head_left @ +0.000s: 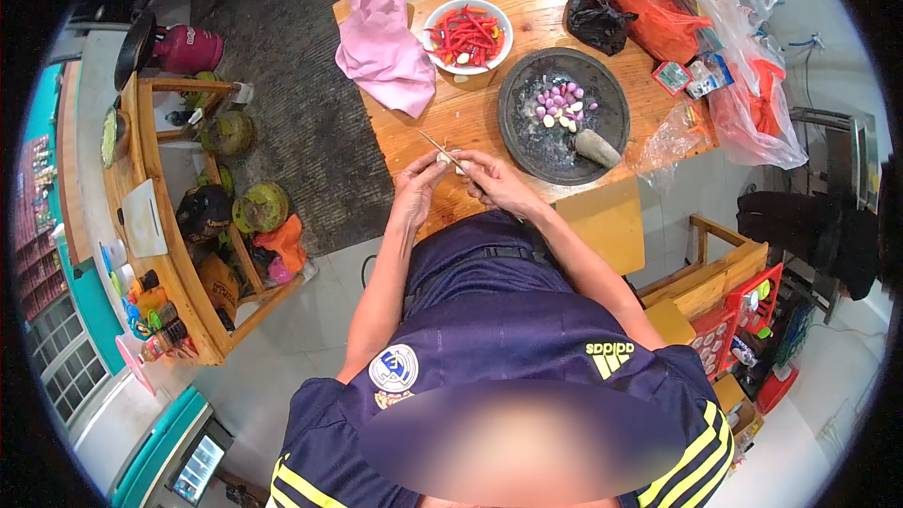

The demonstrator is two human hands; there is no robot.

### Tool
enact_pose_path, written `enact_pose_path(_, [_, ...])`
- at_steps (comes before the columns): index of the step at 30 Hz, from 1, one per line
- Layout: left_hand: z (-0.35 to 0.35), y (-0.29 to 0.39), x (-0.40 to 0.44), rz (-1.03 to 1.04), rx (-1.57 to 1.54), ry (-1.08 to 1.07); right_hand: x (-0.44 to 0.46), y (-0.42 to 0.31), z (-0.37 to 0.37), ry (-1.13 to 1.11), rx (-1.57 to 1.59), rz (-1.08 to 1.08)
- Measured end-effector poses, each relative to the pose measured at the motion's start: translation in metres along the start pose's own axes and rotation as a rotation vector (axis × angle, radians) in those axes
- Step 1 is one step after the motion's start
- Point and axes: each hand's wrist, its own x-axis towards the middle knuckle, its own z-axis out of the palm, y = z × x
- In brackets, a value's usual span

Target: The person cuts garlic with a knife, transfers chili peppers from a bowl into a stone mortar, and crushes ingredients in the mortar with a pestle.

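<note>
Shirt: dark blue; its yellow-green lettering reads "adidas", beside a round blue-and-white crest.
Left hand: fingertips pinching a pale, garlic-like clove, the left hand above the near left corner of the wooden table.
Right hand: the right hand is closed around the handle of a knife, its blade slanting toward the left edge, just beside the clove.
Mortar: a dark stone mortar near the middle of the near edge holds purple shallots and pale cloves; a grey pestle leans at its near right rim, in the way on that side.
Bowl: a white bowl of red chillies, toward the far left corner.
Cloth: pink cloth, lying along the left edge.
Bags: a black bag, orange bag and clear bag crowd the right side.
Packets: a red-bordered packet and a blue packet, near the right edge; print too small to read.
Gas cylinder: pink cylinder on the floor beyond the left edge, its marking unreadable.
</note>
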Motion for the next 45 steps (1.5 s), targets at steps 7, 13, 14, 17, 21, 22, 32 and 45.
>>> enact_pose_path(7, [0.000, -0.001, 0.001, -0.025, -0.007, 0.040, -0.001, -0.002, -0.004, -0.021, 0.121, 0.060])
enact_pose_path(13, [0.001, -0.002, 0.002, -0.028, 0.020, 0.013, -0.002, -0.005, -0.001, -0.016, 0.206, 0.087])
enact_pose_path(14, [0.000, -0.004, 0.002, -0.024, 0.030, 0.006, -0.001, -0.002, -0.001, -0.016, 0.185, 0.084])
enact_pose_path(17, [-0.001, -0.008, 0.003, -0.012, 0.051, 0.000, 0.003, 0.004, -0.002, -0.017, 0.115, 0.077])
enact_pose_path(21, [0.000, -0.011, 0.003, -0.002, 0.033, 0.009, 0.001, 0.001, -0.001, 0.004, 0.036, 0.034])
enact_pose_path(22, [0.000, -0.011, 0.003, 0.001, 0.025, 0.009, 0.002, 0.001, -0.001, 0.009, 0.024, 0.012])
enact_pose_path(32, [0.001, -0.011, 0.002, -0.025, 0.028, 0.028, 0.002, 0.002, -0.001, -0.010, 0.134, 0.044])
enact_pose_path(45, [0.000, -0.010, 0.001, -0.034, -0.029, 0.007, 0.006, 0.007, -0.004, 0.027, 0.195, 0.072])
